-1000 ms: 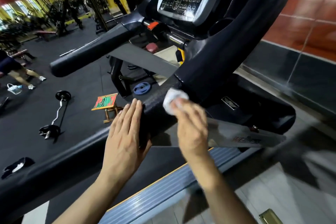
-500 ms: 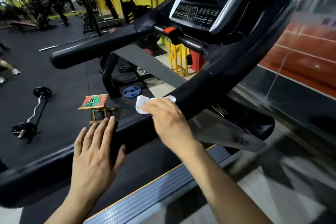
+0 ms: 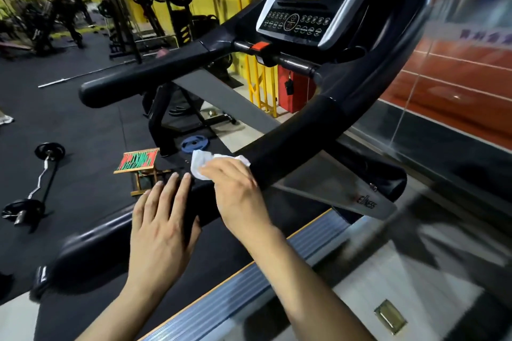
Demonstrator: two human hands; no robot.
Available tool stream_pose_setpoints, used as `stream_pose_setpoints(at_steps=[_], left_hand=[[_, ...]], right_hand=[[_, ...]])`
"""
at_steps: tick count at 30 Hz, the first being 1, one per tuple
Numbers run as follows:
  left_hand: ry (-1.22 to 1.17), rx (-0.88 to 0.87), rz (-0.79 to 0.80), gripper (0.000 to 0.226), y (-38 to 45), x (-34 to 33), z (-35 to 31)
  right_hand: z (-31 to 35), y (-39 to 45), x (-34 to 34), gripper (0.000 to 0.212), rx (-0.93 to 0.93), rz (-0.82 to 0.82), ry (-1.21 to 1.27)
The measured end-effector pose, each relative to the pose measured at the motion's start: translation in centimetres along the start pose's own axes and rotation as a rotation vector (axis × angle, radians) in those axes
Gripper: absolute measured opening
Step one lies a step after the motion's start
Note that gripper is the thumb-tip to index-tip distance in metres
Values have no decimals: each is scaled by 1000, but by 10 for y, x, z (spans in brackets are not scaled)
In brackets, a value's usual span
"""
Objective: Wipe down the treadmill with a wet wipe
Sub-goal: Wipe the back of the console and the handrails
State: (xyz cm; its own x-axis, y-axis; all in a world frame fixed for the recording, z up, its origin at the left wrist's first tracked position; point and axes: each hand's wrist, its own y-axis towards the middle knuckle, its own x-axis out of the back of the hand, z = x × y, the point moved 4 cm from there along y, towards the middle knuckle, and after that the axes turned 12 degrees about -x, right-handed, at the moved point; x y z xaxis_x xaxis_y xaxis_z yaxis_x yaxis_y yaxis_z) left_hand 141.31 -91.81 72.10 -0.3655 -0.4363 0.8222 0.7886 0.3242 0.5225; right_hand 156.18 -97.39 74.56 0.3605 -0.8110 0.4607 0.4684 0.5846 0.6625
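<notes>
The black treadmill has a near handrail [image 3: 291, 152] that runs from the lower left up to the console [image 3: 304, 8]. My right hand [image 3: 238, 191] lies over this rail and grips a crumpled white wet wipe [image 3: 198, 165], pressing it on the rail's top. Part of the wipe sticks out past my fingertips. Just below it my left hand [image 3: 163, 224] rests flat on the same rail, fingers straight and holding nothing. The far handrail [image 3: 144, 83] is untouched.
The belt [image 3: 110, 299] and its ribbed silver side rail [image 3: 249, 285] lie under my arms. On the gym floor to the left are a curl barbell [image 3: 41, 177], a small wooden stool [image 3: 138, 163] and a blue weight plate [image 3: 195, 143]. A glass wall [image 3: 457, 119] stands on the right.
My right hand has slid the wipe from the rail's side over its top and down toward me. My left hand has shifted along the rail and now lies close beside the right.
</notes>
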Motion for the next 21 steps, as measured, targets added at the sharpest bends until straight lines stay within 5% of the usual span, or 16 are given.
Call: stream_pose_setpoints(at_steps=[4, 7, 10, 15, 18, 21], left_hand=[[-4, -17, 25, 76, 0, 2, 2], [-9, -11, 46, 76, -1, 3, 2], [-28, 10, 50, 76, -1, 4, 1], [-66, 42, 37, 74, 2, 7, -3], [-107, 53, 40, 73, 8, 6, -6], [-123, -40, 60, 73, 22, 5, -16]], right_hand=[[-42, 26, 41, 33, 77, -75, -30], [-92, 43, 89, 36, -168, -352, -143], [-91, 26, 69, 34, -344, -552, -44], [-9, -56, -10, 37, -106, -394, 44], [-23, -54, -7, 35, 40, -301, -44], [-70, -18, 38, 25, -111, -425, 52]])
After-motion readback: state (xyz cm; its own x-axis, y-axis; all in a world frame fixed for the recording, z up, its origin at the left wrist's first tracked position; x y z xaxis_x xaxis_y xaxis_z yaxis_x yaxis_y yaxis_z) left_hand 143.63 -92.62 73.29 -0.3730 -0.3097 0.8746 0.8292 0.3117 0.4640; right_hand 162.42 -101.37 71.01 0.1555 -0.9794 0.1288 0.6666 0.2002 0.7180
